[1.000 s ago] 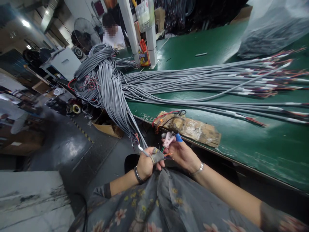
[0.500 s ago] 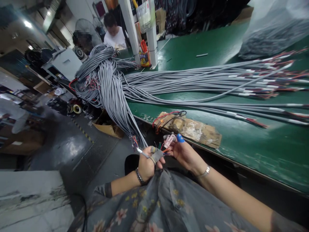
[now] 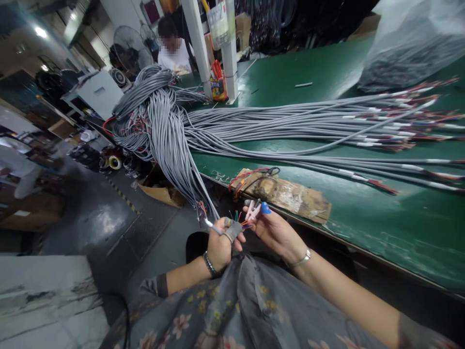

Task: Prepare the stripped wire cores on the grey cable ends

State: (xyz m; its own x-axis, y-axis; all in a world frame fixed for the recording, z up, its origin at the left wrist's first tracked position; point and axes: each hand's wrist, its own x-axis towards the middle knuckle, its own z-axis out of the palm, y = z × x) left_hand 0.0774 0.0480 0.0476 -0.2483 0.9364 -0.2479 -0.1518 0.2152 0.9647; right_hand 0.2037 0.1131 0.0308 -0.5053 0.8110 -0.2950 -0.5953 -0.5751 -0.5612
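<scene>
The person's left hand (image 3: 221, 245) is closed around a grey cable (image 3: 217, 229), whose thin coloured wires (image 3: 238, 216) fan out past the fingers. Just beside them, the right hand (image 3: 281, 235) pinches a small pink clip-like tool (image 3: 252, 211); whether it touches the wires cannot be told. Beyond, a worn wooden board (image 3: 294, 198) lies at the edge of the green counter (image 3: 385, 220). Farther back, many grey cables (image 3: 254, 121) stretch across it, and a co-worker (image 3: 178, 57) sits behind.

Head-worn camera, facing forward and down; left hand (image 3: 220, 246), right hand (image 3: 281, 235) close, green bench (image 3: 370, 218) beyond.
</scene>
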